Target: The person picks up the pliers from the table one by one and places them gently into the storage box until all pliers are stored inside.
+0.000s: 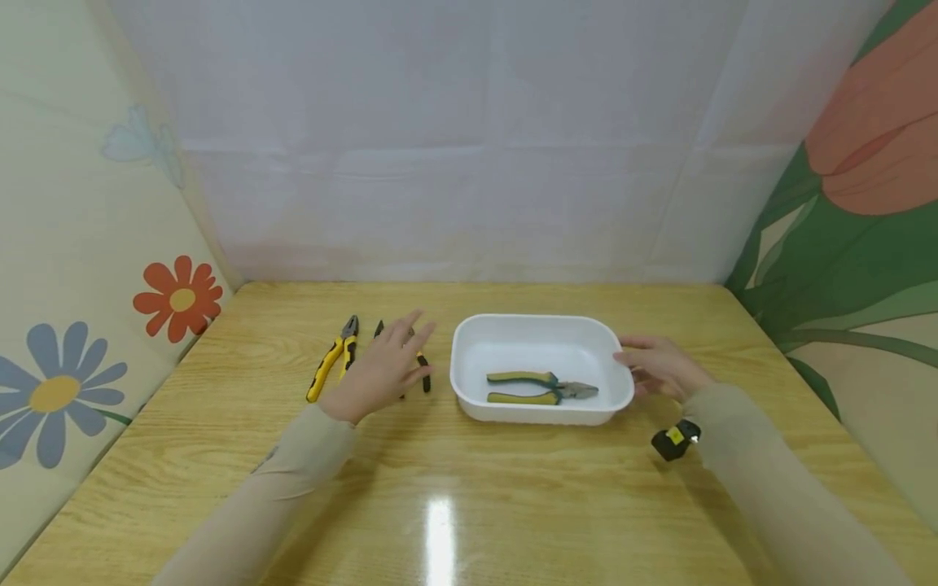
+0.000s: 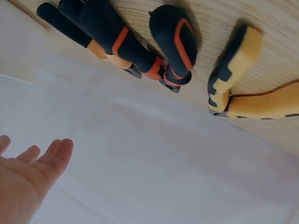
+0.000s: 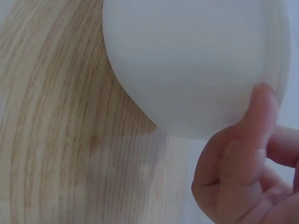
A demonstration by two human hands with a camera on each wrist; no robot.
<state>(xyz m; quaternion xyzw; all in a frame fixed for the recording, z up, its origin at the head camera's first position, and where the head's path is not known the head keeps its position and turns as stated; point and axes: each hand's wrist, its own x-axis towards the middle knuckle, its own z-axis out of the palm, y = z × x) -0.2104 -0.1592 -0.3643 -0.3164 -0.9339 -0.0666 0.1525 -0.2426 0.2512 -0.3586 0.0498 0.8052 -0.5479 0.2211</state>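
Note:
My left hand hovers over tools on the left of the table, fingers spread and holding nothing. Beneath it are partly covered tools, one with a black-and-yellow handle; black handles with orange trim show in the left wrist view. Just left of that hand lie yellow-and-black pliers, jaws pointing away. On the right, my right hand pinches the end rim of a white plastic tub. Inside the tub rest pliers with green-and-yellow handles, jaws to the right.
A small black-and-yellow item, perhaps a tape measure, lies beside my right sleeve. The wooden table meets a pale cloth backdrop at its far edge. Flower-printed cloth hangs at both sides.

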